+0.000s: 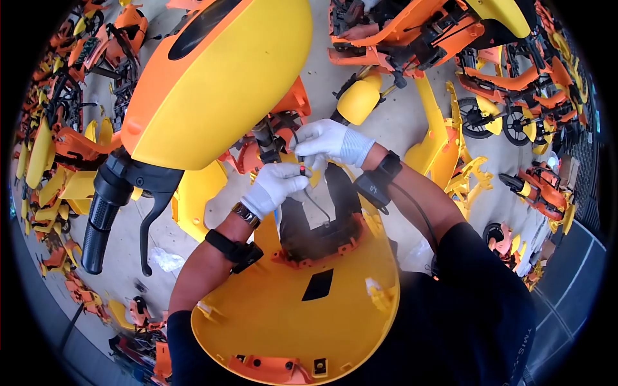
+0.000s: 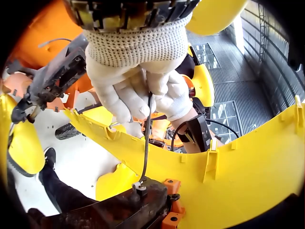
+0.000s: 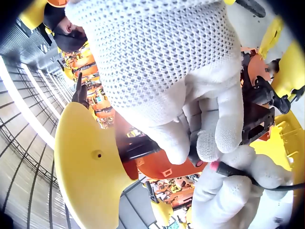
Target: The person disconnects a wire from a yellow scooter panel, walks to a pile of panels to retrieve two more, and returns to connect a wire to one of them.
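My white-gloved left hand (image 1: 275, 190) pinches a black cable connector (image 3: 228, 170) with a red tip. From it a thin black cable (image 2: 147, 143) runs down to a dark bracket (image 1: 302, 231) with orange tabs, set at the edge of a large yellow panel (image 1: 283, 315). Close above and to the right, my gloved right hand (image 1: 335, 143) has its thumb and fingers curled around a second dark cable end (image 3: 194, 151), mostly covered by the fingers. The red tip sits right at the right fingertips in the right wrist view.
A large yellow and orange scooter cover (image 1: 225, 83) hangs at upper left, with a black handlebar grip (image 1: 100, 222) and brake lever (image 1: 153, 225). Scooter bodies (image 1: 412, 38) and loose yellow panels (image 1: 444, 141) crowd the floor around. Another person (image 3: 66, 31) shows in the right wrist view.
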A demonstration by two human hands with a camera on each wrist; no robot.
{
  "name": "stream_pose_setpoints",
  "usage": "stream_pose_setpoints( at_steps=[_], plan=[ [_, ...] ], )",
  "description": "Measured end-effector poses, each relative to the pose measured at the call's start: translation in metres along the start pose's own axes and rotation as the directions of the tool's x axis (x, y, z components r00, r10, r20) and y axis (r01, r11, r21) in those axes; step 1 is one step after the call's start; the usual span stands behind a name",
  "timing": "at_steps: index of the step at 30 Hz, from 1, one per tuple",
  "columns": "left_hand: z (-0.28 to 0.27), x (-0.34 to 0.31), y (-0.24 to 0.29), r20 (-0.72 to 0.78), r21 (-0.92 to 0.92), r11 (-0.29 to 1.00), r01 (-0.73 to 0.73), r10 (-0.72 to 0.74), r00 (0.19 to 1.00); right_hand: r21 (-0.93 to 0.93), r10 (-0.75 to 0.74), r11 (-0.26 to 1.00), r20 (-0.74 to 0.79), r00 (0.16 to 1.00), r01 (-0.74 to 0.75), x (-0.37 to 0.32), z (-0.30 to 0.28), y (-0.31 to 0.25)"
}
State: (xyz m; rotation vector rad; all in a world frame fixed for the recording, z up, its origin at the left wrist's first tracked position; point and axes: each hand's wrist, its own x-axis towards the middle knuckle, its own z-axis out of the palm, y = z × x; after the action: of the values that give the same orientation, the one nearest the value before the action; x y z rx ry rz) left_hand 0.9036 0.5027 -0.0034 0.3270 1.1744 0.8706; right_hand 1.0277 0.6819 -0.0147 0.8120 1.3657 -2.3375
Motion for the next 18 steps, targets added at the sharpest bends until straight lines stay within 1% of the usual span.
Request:
stream_pose_setpoints(
  at_steps=[3, 6, 9, 12, 15, 18],
  plan=[
    [0.000, 0.000, 0.002, -0.016, 0.033, 0.999, -0.007, 0.008, 1.000, 0.025, 0.032, 0.999, -0.014, 0.999, -0.032, 0.002, -0.005, 0.012],
    [0.000, 0.001, 0.003, -0.044, 0.079, 0.997, -0.003, 0.007, 0.999, -0.002, 0.038, 0.999, -0.039, 0.999, -0.038, 0.000, -0.004, 0.014],
    [0.000, 0.003, 0.002, -0.057, 0.038, 0.998, -0.045, 0.047, 0.997, 0.054, 0.053, 0.997, -0.063, 0.997, -0.049, 0.007, -0.007, 0.025],
    [-0.002, 0.004, 0.000, -0.058, 0.058, 0.997, -0.052, 0.055, 0.997, 0.035, 0.041, 0.999, -0.068, 0.997, -0.039, 0.005, -0.004, 0.021],
    [-0.003, 0.002, 0.005, -0.042, 0.095, 0.995, -0.015, 0.019, 0.999, 0.043, 0.053, 0.998, -0.078, 0.996, -0.050, 0.006, -0.004, 0.019],
    [-0.004, 0.002, 0.008, -0.032, 0.092, 0.996, 0.010, -0.007, 0.999, 0.035, 0.051, 0.998, -0.097, 0.994, -0.048, 0.002, -0.001, 0.015]
  ],
)
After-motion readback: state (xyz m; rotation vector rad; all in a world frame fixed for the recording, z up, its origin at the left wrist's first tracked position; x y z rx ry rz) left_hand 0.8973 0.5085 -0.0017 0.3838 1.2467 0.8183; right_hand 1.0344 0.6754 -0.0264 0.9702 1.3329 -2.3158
